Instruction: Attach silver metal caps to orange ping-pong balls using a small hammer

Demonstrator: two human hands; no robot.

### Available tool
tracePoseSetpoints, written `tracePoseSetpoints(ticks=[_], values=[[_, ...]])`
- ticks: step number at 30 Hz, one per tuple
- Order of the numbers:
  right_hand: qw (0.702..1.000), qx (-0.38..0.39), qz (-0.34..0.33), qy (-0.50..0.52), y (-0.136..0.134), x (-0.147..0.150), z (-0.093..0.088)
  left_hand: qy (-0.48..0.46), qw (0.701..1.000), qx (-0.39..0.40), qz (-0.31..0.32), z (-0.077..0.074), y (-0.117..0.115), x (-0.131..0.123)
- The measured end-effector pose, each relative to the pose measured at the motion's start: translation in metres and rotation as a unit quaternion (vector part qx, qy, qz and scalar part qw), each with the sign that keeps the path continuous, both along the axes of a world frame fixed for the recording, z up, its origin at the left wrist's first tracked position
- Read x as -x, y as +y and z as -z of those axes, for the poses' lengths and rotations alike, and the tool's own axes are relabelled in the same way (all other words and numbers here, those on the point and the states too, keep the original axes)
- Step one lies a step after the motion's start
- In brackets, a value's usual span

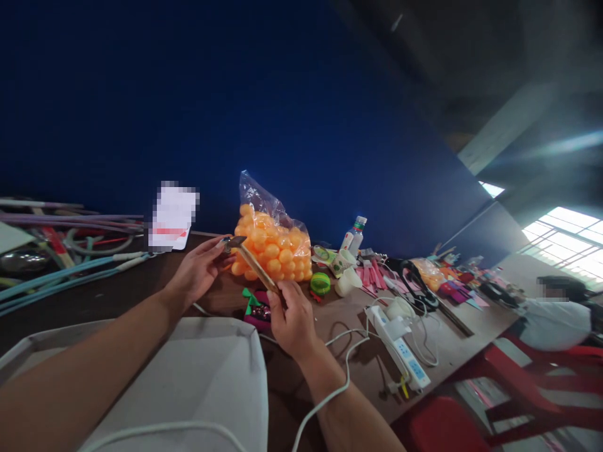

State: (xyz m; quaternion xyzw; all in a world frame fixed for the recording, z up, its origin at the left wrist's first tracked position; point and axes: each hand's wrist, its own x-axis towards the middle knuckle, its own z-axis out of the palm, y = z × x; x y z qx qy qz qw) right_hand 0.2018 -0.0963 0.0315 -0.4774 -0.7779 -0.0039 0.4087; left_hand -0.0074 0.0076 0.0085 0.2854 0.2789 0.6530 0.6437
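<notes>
Small hammer (252, 263) held up over the brown table (452, 351), just near of the bag of orange balls (273, 245). Right hand (293, 317) closed around the low end of the wooden handle, fingers wrapped, thumb on top. Left hand (200, 270) up at the metal head, fingertips pinched lightly on it (more steadying than gripping, by the look of it).

Probably light overall, but head-heavy: metal at the far end, thin wood below, so likely to tip toward the head if held loosely. Stiff, not fragile. Smooth handle, possibly a little slippery; best taken well down the handle for swing, or close under the head for control. Head hard-edged, so fingers better kept on its sides than under its face.

Just below the hands, a small pink box with a green bow (257, 311). Near left, a pale grey tray (198, 370) with a white cable (330, 389) looping across its near edge and on past the right wrist. To the right, a white power strip (405, 358), a green round toy (320, 284), paper cups (346, 273) and a plastic bottle (357, 233). Far left, a heap of coloured hoops and tubes (70, 251). At far right, another person seated by red chairs (541, 383), well apart.
</notes>
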Motion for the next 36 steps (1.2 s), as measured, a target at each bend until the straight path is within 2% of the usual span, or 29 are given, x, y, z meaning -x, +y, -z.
tracePoseSetpoints(ticks=[5, 8, 11, 16, 21, 25, 29, 31, 34, 36], values=[[0.988, -0.016, -0.146, -0.051, -0.008, 0.001, -0.008, -0.026, 0.999, 0.022, 0.002, 0.0, 0.002, 0.006], [0.971, -0.029, -0.204, -0.119, -0.012, 0.006, -0.008, -0.037, 0.999, 0.031, 0.003, -0.003, 0.0, 0.008], [0.948, 0.003, -0.258, -0.184, -0.016, 0.011, -0.007, -0.042, 0.998, 0.036, 0.005, -0.005, -0.003, 0.007], [0.914, 0.077, -0.283, -0.279, -0.024, 0.016, -0.011, -0.037, 0.998, 0.041, 0.014, -0.005, -0.003, 0.006], [0.898, 0.139, -0.295, -0.296, -0.03, 0.013, -0.015, -0.026, 0.999, 0.04, 0.02, -0.003, 0.0, 0.006], [0.923, 0.128, -0.262, -0.253, -0.027, 0.011, -0.015, -0.012, 0.999, 0.038, 0.019, 0.0, 0.0, 0.006], [0.971, 0.103, -0.143, -0.16, -0.018, 0.009, -0.013, 0.003, 0.999, 0.035, 0.018, 0.004, 0.001, 0.004], [0.984, 0.107, -0.074, -0.122, -0.015, 0.007, -0.014, 0.009, 0.999, 0.037, 0.021, 0.006, 0.002, 0.004], [0.981, 0.14, 0.007, -0.137, -0.011, 0.005, -0.023, 0.014, 0.999, 0.04, 0.023, 0.008, 0.004, 0.005], [0.958, 0.181, 0.044, -0.22, -0.007, 0.006, -0.033, 0.017, 0.999, 0.041, 0.024, 0.009, 0.004, 0.005]])
